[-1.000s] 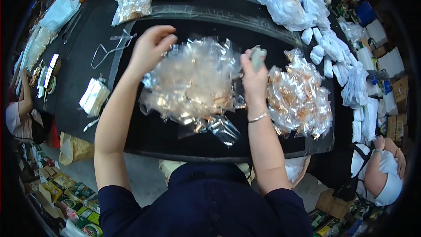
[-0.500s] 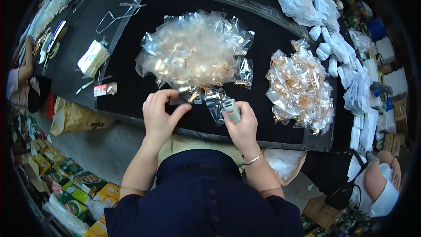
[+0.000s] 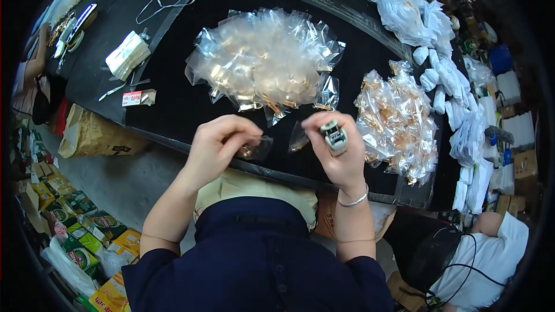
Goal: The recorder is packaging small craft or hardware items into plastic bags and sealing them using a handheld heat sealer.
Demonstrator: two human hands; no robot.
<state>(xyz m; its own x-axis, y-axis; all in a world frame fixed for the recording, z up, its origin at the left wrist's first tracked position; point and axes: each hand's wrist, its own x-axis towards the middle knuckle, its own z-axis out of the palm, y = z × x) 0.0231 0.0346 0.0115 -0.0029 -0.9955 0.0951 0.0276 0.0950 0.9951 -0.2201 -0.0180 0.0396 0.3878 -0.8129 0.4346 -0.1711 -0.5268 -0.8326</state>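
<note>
My left hand (image 3: 218,145) is closed, its fingertips pinching a small clear plastic bag (image 3: 263,148) with a gold-coloured piece inside. My right hand (image 3: 347,159) is wrapped round a small pale grey-green stapler (image 3: 335,138), its end pointing up. At that hand's fingertips is another small clear bag (image 3: 298,138) with something gold in it; whether the fingers grip this bag is hard to make out. Beyond both hands spreads a wide heap of clear bags (image 3: 260,58) holding gold pieces. A denser pile of filled bags (image 3: 396,121) lies right of my right hand.
Black covering spreads over the table (image 3: 167,89). At left are a bundle of white slips (image 3: 127,56) and a small red-and-white box (image 3: 139,98). White plastic bags (image 3: 404,8) line the far right edge. Another person (image 3: 480,254) is at lower right, and a person's arm (image 3: 39,52) shows far left.
My hands have moved apart, each now beside a small bag near the table's front edge. The stapler has shifted right with my right hand. The view has also shifted slightly.
</note>
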